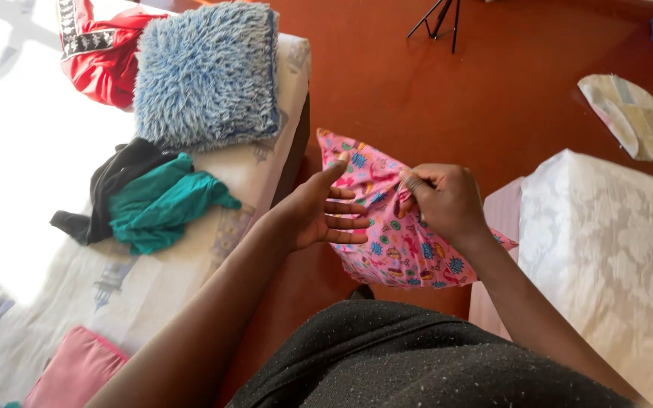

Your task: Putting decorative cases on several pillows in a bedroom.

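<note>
- Both forearms are bare from the elbow down to the hands; no sleeves show.
- The left hand (319, 211) and right hand (444, 200) wear no rings, watch or gloves.
- Below the hands, a dark charcoal garment (417, 363) with fine pale speckles covers the body.

Floor (493, 83): we record polished red-brown surface, glossy, bare through centre. Bed (213, 227), left: we note pale printed sheet, near half washed out by strong daylight. On it we list shaggy blue cushion (205, 72), red jacket (96, 53) with black-and-white trim, teal garment (160, 204) over black garment (111, 185), pink folded cloth (73, 374) at near edge. Right: we log white damask-covered furniture (606, 249). Round patterned mat (632, 113) on floor. Black tripod legs (440, 19) at top.
</note>
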